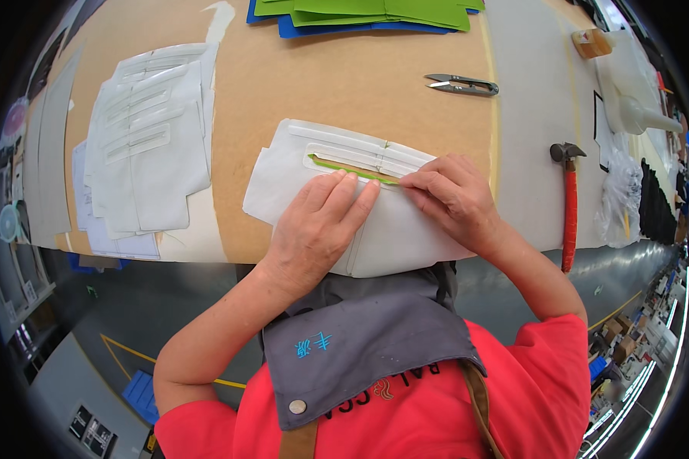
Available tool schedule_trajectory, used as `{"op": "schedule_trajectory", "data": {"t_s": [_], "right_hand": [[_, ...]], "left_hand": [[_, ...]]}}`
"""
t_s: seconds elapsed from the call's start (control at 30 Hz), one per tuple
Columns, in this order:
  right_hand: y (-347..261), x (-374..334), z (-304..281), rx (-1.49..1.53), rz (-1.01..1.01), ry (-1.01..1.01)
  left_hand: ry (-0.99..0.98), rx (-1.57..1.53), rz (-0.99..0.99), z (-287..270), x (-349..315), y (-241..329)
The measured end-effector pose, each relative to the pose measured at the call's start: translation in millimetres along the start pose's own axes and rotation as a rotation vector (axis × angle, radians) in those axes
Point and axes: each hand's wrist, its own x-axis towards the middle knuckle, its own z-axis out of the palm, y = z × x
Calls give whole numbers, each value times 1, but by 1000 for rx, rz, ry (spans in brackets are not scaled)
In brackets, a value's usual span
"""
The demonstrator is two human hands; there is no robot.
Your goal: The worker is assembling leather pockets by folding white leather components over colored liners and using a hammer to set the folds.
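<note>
Head view: a white flat piece (409,241) lies on the brown part of the worktop (321,76), right in front of the person. It has a long thin slot with a bright green strip (344,167) along its near edge. The left hand (314,226) has its grip loose, with the fingers laid out and their tips resting just by the green strip. The right hand (459,203) has its fingers bent together at the strip's right end; I cannot tell if its grip is pinching the strip. Far to the left is a pile of white pieces (153,180). Green sheets (375,11) sit on top at the far edge. Small snips (467,86) and a red-handled hammer (570,206) lie to the right.
</note>
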Motion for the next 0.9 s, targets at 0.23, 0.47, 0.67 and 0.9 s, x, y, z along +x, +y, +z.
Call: {"op": "schedule_trajectory", "data": {"t_s": [0.23, 0.47, 0.67, 0.9], "right_hand": [[11, -3, 2, -42, -173, -4], [13, -2, -3, -129, -273, -26], [9, -2, -5, -222, -364, -38], [14, -8, -2, -107, -218, -2]], "left_hand": [[-30, -20, -36, -1, 1, 1], [-57, -9, -41, -4, 3, 2], [-58, 81, -54, -4, 6, 14], [-43, 49, -39, 1, 4, 19]]}}
